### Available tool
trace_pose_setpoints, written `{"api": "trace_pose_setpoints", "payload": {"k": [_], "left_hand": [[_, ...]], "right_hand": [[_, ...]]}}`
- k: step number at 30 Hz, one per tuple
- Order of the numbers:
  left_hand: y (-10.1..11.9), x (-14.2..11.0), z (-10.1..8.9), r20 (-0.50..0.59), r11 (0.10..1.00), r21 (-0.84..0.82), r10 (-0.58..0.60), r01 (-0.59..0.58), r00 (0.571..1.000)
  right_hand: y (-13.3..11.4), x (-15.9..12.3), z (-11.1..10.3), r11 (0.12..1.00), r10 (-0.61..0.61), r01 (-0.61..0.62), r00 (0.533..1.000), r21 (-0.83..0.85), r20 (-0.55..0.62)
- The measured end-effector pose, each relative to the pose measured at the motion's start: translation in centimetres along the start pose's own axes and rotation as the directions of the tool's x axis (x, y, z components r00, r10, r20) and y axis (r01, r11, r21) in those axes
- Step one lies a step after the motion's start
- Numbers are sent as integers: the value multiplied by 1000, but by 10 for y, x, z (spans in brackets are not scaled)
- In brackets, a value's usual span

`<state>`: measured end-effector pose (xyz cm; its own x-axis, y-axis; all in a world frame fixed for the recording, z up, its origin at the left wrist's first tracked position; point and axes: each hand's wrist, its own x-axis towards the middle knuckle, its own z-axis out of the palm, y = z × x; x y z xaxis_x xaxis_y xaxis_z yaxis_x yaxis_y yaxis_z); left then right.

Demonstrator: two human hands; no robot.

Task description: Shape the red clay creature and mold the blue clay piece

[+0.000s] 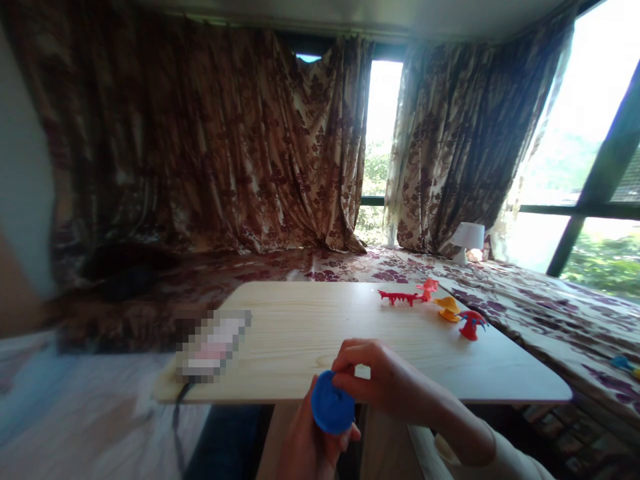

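At the table's near edge, my left hand [316, 443] is closed around a round blue piece [332, 408] that looks like modelling clay. Its face is turned up toward me, with a dent or fold near the top. My right hand [363, 373] comes in from the right, thumb and index finger pinched at the upper edge of the blue piece. Whether those fingertips hold a separate bit is hidden. Much of the left hand's fingers lies behind the blue piece.
Small figures stand at the right on the pale wooden table [280, 340]: a long red one [399, 298], a light red one [428, 289], a yellow one [448, 309] and a red-and-blue one [471, 325]. A blurred-out device [213, 347] with a cable lies left. A white lamp [469, 237] stands behind.
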<state>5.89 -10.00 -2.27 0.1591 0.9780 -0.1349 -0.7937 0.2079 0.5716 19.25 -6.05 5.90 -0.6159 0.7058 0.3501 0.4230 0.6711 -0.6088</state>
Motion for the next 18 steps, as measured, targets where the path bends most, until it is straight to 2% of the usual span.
{"api": "trace_pose_setpoints", "payload": {"k": [3, 7, 11, 16, 18], "left_hand": [[-2, 1, -1, 53, 995, 63, 80, -83, 995], [-4, 1, -2, 9, 990, 111, 91, -92, 996], [-4, 1, -2, 7, 988, 109, 112, -112, 994], [-4, 1, 1, 15, 982, 151, 110, -111, 994], [-3, 2, 1, -32, 994, 97, 61, -58, 998]], "right_hand": [[0, 1, 1, 1000, 0, 0, 1000, 4, -8], [-4, 2, 1, 999, -5, 4, 999, 42, 38], [-8, 2, 1, 998, -43, 43, 999, -45, 0], [-8, 2, 0, 999, -46, 46, 999, -1, 27], [-6, 3, 2, 999, -42, 42, 999, 11, 5]]}}
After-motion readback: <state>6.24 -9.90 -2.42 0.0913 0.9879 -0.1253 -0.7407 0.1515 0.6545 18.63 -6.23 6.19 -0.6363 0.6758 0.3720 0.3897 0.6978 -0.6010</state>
